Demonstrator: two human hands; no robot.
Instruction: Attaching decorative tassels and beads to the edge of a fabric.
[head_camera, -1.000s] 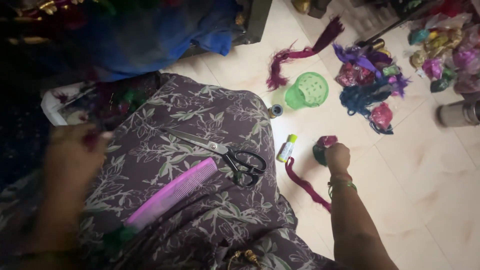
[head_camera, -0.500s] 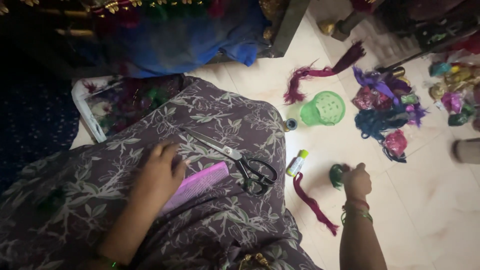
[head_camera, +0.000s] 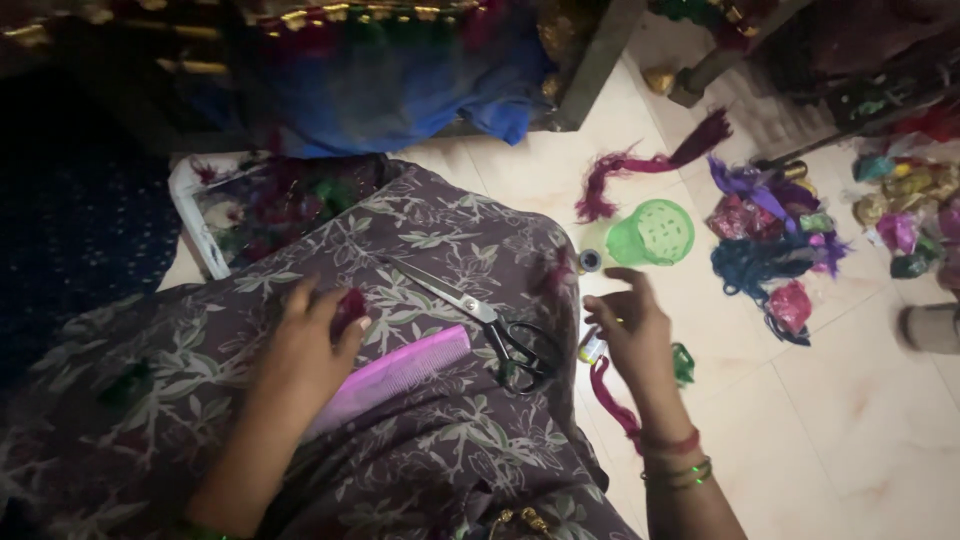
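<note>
- On the lap, draped in brown leaf-printed cloth (head_camera: 420, 450), the left hand (head_camera: 305, 350) rests palm down, fingers lightly curled over the upper end of a flat pink plastic comb (head_camera: 395, 378); a small dark red tuft (head_camera: 350, 303) sits at its fingertips, and whether it is pinched I cannot tell.
- The comb's long axis runs from lower left to upper right, its free end pointing toward the steel scissors with black handles (head_camera: 495, 325).
- The scissors lie just beside the comb, blades toward upper left, handle loops toward the lap's right edge, between the two hands.
- The right hand (head_camera: 630, 325) hovers off the lap's edge over the cream tiled floor (head_camera: 860, 430), fingers spread apart and holding nothing that shows; it is the nearer hand to the scissor handles.
- Below that hand lie a magenta thread strand (head_camera: 610, 395), a small green tuft (head_camera: 683, 363) and a small white tube (head_camera: 592, 345).
- Farther right on the floor: a green plastic perforated cup (head_camera: 655, 233) on its side, a small dark spool (head_camera: 591, 261), and clear packets of coloured threads (head_camera: 790, 300), pink, purple and teal.
- Upper left, a white tray (head_camera: 195, 225) holds more tufts.
</note>
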